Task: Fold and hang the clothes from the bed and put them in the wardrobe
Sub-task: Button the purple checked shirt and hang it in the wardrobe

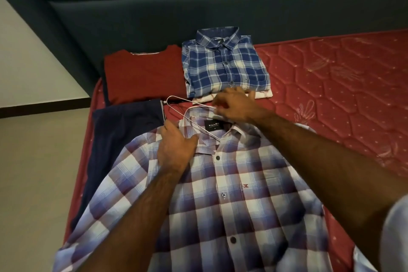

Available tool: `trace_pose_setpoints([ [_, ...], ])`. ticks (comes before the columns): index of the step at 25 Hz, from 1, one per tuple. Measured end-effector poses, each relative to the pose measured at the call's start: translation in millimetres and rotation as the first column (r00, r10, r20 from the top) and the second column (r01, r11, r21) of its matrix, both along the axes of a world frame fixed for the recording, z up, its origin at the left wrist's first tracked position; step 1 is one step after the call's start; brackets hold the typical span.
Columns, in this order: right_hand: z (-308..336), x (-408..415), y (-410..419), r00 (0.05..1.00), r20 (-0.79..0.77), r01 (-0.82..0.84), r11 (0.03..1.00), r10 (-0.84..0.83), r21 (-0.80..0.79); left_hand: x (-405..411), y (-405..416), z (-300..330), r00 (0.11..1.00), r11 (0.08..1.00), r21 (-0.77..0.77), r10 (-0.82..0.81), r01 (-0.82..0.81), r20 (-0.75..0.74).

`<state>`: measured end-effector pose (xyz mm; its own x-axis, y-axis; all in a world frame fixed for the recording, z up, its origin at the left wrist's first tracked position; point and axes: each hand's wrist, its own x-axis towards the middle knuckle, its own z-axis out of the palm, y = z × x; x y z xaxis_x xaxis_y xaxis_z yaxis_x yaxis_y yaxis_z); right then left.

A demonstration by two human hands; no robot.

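A checked purple, blue and white shirt lies spread, buttoned, on the red mattress, collar away from me. A thin metal wire hanger lies across its collar, one end slid into the neck opening. My left hand grips the shirt's left collar and shoulder beside the hanger wire. At the back of the collar, my right hand pinches the hanger's upper wire.
A folded blue checked shirt sits on a pale folded garment near the dark padded headboard. A folded red T-shirt and dark navy trousers lie along the mattress's left edge. Floor lies to the left.
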<state>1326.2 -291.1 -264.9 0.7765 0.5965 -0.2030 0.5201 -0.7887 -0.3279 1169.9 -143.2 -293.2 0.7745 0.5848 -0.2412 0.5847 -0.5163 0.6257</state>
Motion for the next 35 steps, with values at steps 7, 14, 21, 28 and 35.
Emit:
trace_pose_setpoints([
  [7, 6.7, -18.4, 14.1, 0.977, 0.186, -0.125, 0.983, 0.1, 0.132, 1.6, 14.8, 0.9, 0.996, 0.99, -0.123, -0.064, 0.072, 0.067],
  [14, 6.0, -26.7, -5.8, 0.983, -0.125, -0.12, 0.987, 0.132, 0.103, 0.6, 25.2, 4.5, 0.96, 0.946, -0.323, 0.124, -0.038, 0.25],
  [21, 22.9, -27.4, 10.3, 0.97, -0.087, -0.238, 0.954, 0.225, -0.183, 1.0, 30.1, 17.2, 0.893, 0.966, -0.227, 0.205, -0.12, 0.401],
  [28, 25.4, -39.8, 12.9, 0.948, -0.047, -0.316, 0.922, 0.314, -0.224, 8.0, 36.5, 26.1, 0.908, 0.96, -0.251, 0.212, -0.124, 0.361],
  [35, 22.8, -55.0, 10.4, 0.965, -0.066, -0.262, 0.946, 0.254, -0.188, 5.0, 32.8, 29.8, 0.867, 0.978, -0.186, 0.17, -0.091, 0.469],
])
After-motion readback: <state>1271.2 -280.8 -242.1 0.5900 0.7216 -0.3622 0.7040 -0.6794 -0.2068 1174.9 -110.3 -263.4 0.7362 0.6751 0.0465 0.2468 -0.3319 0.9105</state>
